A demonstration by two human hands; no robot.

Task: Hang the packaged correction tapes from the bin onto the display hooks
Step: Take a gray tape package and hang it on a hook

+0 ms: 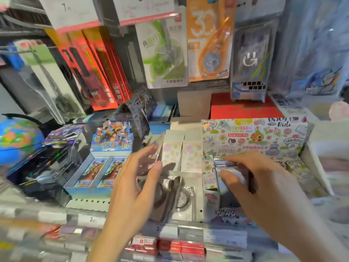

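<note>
View: we look down from head height at a crowded stationery shelf, with much of the picture blurred by motion.
Left hand (132, 183): our fingers are spread and fairly straight over a clear-fronted packet (170, 195) in a shallow tray; the thumb touches its plastic, but nothing is gripped.
Right hand (260, 178): thumb and fingers close around a small silvery pack (232, 176) standing in the doodle-printed display box (253, 137), as if lifting it or squaring it up.
Correction tapes: packaged ones hang above on the back wall, a green one (166, 55), an orange one (209, 40) and a grey one (251, 63), faces outward so shoppers can read them.
Hooks: hidden behind the cards; we cannot make them out.
Bin: we cannot tell which container it is.
Nearby: a globe (17, 140) and a cartoon card box (111, 137) to the left.
Stage: judging from this, neither hand carries a tape towards the wall.
</note>
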